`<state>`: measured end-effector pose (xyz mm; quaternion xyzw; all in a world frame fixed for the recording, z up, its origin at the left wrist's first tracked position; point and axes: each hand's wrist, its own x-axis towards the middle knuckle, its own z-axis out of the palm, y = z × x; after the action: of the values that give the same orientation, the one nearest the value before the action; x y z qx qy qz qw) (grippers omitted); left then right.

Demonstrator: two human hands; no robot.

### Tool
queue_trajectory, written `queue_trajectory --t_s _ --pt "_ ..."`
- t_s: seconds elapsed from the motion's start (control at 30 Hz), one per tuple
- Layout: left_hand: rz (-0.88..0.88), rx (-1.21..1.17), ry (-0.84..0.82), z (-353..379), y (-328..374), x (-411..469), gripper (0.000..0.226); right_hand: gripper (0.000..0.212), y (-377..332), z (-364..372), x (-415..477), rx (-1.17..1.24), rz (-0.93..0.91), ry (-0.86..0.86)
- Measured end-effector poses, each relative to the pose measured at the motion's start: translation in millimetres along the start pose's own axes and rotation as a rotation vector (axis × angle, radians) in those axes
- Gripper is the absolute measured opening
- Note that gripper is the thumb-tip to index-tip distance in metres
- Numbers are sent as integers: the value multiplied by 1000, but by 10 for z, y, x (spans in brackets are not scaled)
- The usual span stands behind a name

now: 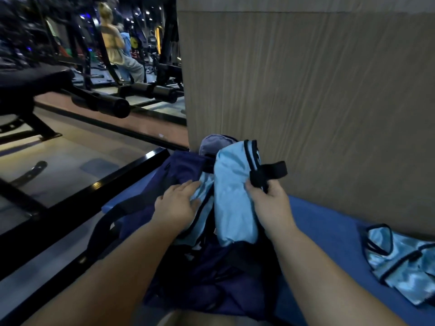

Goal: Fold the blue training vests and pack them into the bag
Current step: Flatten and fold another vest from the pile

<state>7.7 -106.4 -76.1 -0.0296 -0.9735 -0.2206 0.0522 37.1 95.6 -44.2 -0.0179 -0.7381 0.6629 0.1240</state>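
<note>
- left hand (179,203) flat on pale-blue packed vest (203,209) in dark navy fabric bag (183,170)
- right hand (268,201) gripping black strap loop (270,171) beside folded pale-blue vest (235,196)
- 1 shiny crumpled vest (400,262) nearby

Folded vest (235,196) is done in light sky blue, edged in black trim. The bag (181,170) is seen as dark navy, almost purple, and the strap (273,171) is plain black. The second vest (404,262) is a shinier pale blue, black piping again. The mat (329,231) is mid blue, and the wall (306,90) is beige with fine vertical streaks.
</note>
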Motion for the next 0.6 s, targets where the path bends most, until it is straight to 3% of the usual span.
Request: queue_trajectory --t_s 0.23,0.37,0.6 --pt "-51 0 119 -40 35 78 57 15 135 444 114 -30 121 -19" --pt "-21 10 322 -58 -87 131 32 24 193 475 112 -188 107 -24" --pt "-203 -565 445 -331 -163 218 10 33 174 637 82 -175 57 -8"
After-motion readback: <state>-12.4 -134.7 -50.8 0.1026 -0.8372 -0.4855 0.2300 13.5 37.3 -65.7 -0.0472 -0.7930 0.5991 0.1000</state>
